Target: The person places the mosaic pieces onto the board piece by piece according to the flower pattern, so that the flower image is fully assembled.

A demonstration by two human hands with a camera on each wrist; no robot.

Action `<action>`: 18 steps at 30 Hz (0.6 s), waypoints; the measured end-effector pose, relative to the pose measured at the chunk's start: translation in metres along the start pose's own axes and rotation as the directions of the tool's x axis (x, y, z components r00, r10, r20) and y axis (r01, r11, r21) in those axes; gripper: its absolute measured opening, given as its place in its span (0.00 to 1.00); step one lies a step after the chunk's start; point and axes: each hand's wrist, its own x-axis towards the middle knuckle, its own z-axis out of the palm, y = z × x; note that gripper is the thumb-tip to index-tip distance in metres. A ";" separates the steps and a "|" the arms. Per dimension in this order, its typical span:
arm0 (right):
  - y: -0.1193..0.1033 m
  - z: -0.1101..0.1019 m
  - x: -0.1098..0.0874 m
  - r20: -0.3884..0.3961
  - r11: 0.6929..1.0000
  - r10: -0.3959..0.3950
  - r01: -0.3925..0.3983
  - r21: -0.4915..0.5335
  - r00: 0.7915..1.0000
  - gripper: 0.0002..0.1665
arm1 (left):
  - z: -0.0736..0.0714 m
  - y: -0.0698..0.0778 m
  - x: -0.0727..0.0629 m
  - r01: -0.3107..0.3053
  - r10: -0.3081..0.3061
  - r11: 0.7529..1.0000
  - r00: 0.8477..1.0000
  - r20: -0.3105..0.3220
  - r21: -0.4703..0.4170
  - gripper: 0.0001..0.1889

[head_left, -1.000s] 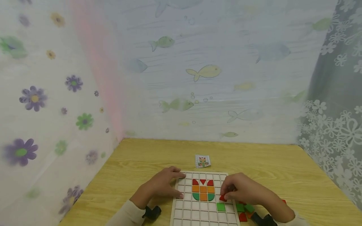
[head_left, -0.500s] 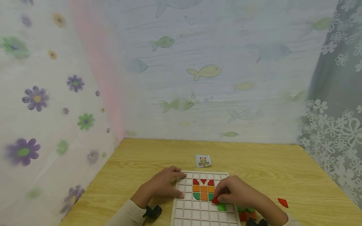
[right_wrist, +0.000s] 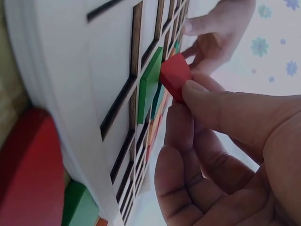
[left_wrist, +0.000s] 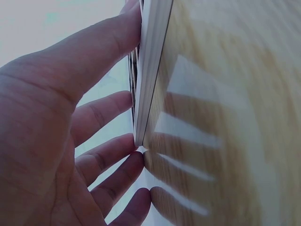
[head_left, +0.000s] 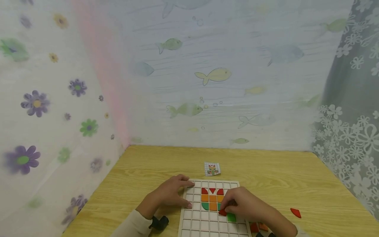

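A white gridded board (head_left: 190, 225) lies on the table, bearing red, orange and green tiles laid out as a tulip shape. My right hand (head_left: 244, 203) pinches a red tile (right_wrist: 175, 74) between thumb and fingers, over the cell just left of a light green square tile (head_left: 231, 217). In the right wrist view the red tile is tilted, its edge near the green square (right_wrist: 149, 87). My left hand (head_left: 167, 193) rests with extended fingers on the board's left edge; the left wrist view shows the thumb and fingers along that edge (left_wrist: 153, 61).
A small picture card (head_left: 212, 169) with a gridded flower pattern lies behind the board. One red tile (head_left: 295, 213) sits apart to the right. More loose tiles (head_left: 254, 227), red and orange, lie by the board's right edge, partly behind the right arm.
My right hand has moved left across the board with the red tile, from right of the green square to its left side. The left hand has stayed put.
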 end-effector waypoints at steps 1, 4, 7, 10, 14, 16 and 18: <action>0.000 0.000 0.000 0.000 1.000 0.000 0.000 -0.003 1.000 0.06 | 0.000 0.000 0.000 0.001 -0.001 1.000 1.000 0.001 0.003 0.41; 0.000 0.001 0.001 -0.004 1.000 -0.005 0.005 -0.017 1.000 0.07 | 0.000 0.000 0.000 0.002 -0.002 1.000 1.000 0.000 0.004 0.41; 0.001 0.003 0.002 0.004 0.999 -0.010 0.010 -0.032 1.000 0.08 | 0.000 0.000 0.000 0.005 -0.005 1.000 1.000 -0.003 0.002 0.42; 0.001 0.005 0.002 0.018 0.999 -0.019 0.019 -0.030 1.000 0.08 | 0.000 -0.001 0.000 0.005 -0.005 1.000 1.000 -0.006 0.003 0.41; 0.002 0.007 0.002 0.033 0.999 -0.039 0.039 -0.013 0.999 0.10 | 0.000 -0.001 -0.001 0.005 -0.005 1.000 1.000 -0.007 -0.002 0.41; 0.002 0.007 0.002 0.036 0.999 -0.042 0.043 -0.012 0.998 0.11 | 0.000 -0.001 -0.001 0.007 -0.007 1.000 1.000 -0.005 -0.008 0.41; 0.002 0.008 0.002 0.037 0.999 -0.044 0.045 -0.022 0.998 0.12 | 0.000 -0.001 -0.001 0.007 -0.007 1.000 1.000 -0.004 -0.010 0.41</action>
